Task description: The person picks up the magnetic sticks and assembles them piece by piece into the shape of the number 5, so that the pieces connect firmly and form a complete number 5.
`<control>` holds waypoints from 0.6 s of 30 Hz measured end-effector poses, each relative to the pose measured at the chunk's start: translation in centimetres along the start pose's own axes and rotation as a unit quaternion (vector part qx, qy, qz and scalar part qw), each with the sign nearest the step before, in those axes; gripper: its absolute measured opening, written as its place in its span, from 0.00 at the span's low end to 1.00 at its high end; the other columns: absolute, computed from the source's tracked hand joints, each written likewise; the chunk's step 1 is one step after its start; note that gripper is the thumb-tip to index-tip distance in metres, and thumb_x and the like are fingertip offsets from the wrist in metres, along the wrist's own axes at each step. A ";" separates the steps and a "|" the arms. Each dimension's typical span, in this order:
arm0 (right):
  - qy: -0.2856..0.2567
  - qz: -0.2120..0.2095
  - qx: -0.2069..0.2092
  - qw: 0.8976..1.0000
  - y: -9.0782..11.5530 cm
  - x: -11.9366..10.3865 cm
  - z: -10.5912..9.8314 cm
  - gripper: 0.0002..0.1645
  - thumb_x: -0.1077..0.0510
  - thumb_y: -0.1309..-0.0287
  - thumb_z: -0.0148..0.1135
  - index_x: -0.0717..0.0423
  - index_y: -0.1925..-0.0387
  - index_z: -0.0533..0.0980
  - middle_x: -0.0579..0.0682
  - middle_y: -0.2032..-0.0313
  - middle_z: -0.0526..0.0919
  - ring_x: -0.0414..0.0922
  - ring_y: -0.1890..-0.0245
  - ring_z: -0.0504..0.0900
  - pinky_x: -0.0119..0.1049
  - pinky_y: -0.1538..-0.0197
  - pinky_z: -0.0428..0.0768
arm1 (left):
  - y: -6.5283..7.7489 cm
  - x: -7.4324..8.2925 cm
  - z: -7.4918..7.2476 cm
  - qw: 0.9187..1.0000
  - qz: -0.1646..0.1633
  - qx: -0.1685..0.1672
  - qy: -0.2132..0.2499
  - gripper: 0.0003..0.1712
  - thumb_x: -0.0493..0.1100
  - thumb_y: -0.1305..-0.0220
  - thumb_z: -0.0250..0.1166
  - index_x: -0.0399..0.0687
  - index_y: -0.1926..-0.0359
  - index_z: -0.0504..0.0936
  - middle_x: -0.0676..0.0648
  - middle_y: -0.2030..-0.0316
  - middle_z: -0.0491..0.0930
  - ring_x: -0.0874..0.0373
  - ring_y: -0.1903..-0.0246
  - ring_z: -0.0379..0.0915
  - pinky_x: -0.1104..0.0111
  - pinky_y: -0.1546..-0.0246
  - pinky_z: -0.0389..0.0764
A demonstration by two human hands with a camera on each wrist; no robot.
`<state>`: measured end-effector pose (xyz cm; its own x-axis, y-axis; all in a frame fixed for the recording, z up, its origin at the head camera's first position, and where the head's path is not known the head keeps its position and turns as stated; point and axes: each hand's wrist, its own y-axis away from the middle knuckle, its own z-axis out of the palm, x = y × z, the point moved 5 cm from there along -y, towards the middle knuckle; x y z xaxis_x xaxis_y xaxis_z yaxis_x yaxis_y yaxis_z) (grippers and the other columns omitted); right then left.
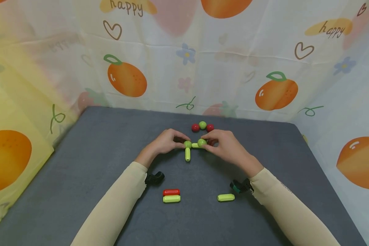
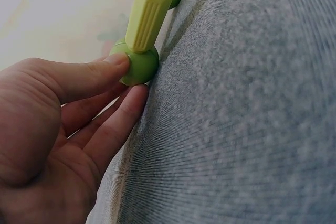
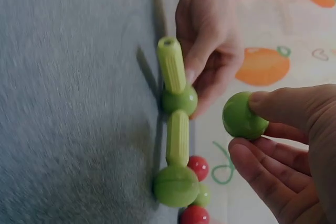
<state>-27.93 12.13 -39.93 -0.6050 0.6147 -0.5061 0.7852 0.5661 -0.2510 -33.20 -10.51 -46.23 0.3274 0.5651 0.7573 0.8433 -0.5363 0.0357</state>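
My left hand (image 1: 166, 141) pinches a green ball (image 2: 140, 67) between thumb and fingers, low at the grey surface. From that ball a yellow-green rod (image 1: 188, 154) points towards me, with a small grey disc in its free end. A second yellow-green rod (image 3: 178, 139) runs from the same ball to another green ball (image 3: 176, 186), so they form a corner. That far ball is hidden in the head view. My right hand (image 1: 227, 145) holds a separate green ball (image 3: 244, 116) by its fingertips, raised above the joined pieces and apart from them in the right wrist view.
Behind the hands lie two red balls (image 1: 195, 127) with a green ball (image 1: 202, 125) between them. Closer to me, a red rod (image 1: 171, 192) lies alongside a yellow-green rod (image 1: 171, 199). Another yellow-green rod (image 1: 226, 197) lies near the right wrist. A printed curtain (image 1: 160, 85) hangs behind the table.
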 end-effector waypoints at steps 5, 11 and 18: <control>-0.012 -0.009 0.007 1.000 1.1 -1.0 0.2 0.17 0.55 0.32 0.78 0.53 0.44 0.89 0.46 0.52 0.89 0.38 0.61 0.86 0.50 0.55 0.88 | 0.0 0.0 -0.1 1.000 0.004 0.001 -0.008 0.17 0.40 0.28 0.75 0.51 0.41 0.92 0.52 0.47 0.90 0.54 0.45 0.84 0.56 0.42 0.82; -0.025 -0.014 0.013 0.999 2.1 -1.7 0.8 0.16 0.56 0.33 0.79 0.53 0.46 0.89 0.44 0.55 0.88 0.37 0.61 0.85 0.50 0.55 0.88 | -0.1 -0.2 0.0 1.000 0.006 0.001 -0.009 0.16 0.41 0.27 0.75 0.52 0.41 0.92 0.53 0.48 0.89 0.54 0.45 0.84 0.55 0.43 0.82; -0.052 -0.018 0.020 0.998 2.7 -2.4 2.0 0.16 0.59 0.36 0.80 0.53 0.48 0.90 0.45 0.53 0.87 0.38 0.61 0.86 0.49 0.55 0.88 | -0.1 -0.3 0.0 1.000 0.008 0.004 -0.007 0.16 0.41 0.27 0.75 0.52 0.41 0.92 0.53 0.48 0.90 0.55 0.47 0.84 0.56 0.43 0.83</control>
<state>-24.05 11.12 -40.99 -0.6176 0.5335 -0.5779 0.7692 0.5628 -0.3025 -33.33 -10.62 -46.49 0.3466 0.5659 0.7481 0.8412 -0.5404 0.0190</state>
